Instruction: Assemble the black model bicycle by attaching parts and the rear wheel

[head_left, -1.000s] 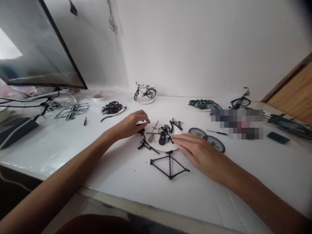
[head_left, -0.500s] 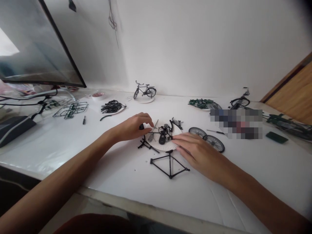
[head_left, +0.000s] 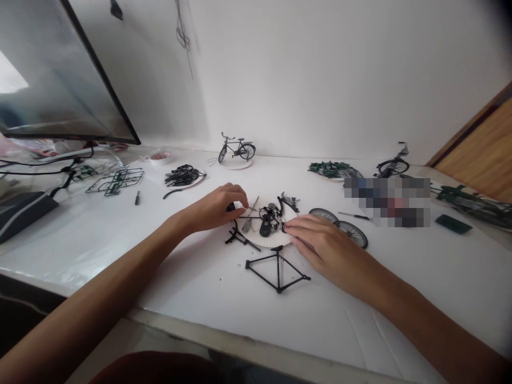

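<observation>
Over the left rim of a white paper plate [head_left: 263, 241] is my left hand [head_left: 220, 205], loosely curled with thumb and index finger slightly apart. A dark part shows partly behind it. My right hand [head_left: 320, 240] lies at the plate's right rim, fingers stretched out and fingertips by a small black part [head_left: 284, 228]. The plate bears black and grey model bicycle parts, among them a chain-guard-like piece [head_left: 265, 225]. In front of it lies a black model bicycle frame [head_left: 279, 271] with its saddle. Black fork-like pieces [head_left: 236, 234] lie at the plate's left edge.
Two spoked wheels [head_left: 352, 233] lie right of my right hand, near a screwdriver [head_left: 360, 216]. Behind are a model bicycle [head_left: 238, 149], a plate of black parts [head_left: 184, 175] and green parts [head_left: 330, 169]. A monitor [head_left: 68, 69] and green sprues [head_left: 116, 181] are at left.
My right hand's fingertips have shifted slightly right, showing more of the small black part. My left hand stays nearly in place at the plate's left rim.
</observation>
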The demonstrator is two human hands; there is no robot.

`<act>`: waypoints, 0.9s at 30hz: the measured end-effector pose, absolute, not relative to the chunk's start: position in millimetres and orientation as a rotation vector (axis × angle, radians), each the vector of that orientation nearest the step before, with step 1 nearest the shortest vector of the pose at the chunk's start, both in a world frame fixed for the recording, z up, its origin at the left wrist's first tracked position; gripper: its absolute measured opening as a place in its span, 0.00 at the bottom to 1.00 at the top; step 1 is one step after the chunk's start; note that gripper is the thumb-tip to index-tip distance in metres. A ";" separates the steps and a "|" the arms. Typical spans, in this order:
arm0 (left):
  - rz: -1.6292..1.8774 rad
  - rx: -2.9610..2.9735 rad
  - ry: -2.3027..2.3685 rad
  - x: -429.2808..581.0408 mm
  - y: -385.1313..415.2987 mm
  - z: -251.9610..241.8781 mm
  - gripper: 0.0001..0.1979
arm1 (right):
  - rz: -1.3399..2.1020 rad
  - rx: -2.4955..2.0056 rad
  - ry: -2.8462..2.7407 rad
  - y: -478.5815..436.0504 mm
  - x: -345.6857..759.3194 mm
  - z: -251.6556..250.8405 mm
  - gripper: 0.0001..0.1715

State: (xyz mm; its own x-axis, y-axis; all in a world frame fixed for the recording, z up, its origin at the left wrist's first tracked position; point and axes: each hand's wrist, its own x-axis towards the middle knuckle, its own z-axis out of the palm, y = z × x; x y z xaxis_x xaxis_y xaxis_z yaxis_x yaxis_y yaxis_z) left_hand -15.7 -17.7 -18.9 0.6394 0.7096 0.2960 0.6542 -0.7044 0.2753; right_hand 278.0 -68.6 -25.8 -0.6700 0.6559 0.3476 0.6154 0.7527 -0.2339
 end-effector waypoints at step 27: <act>0.429 2.571 1.222 -45.6 -3.0 -15.6 0.16 | 0.175 -1.088 -2.480 -63.1 283.9 -30.9 0.16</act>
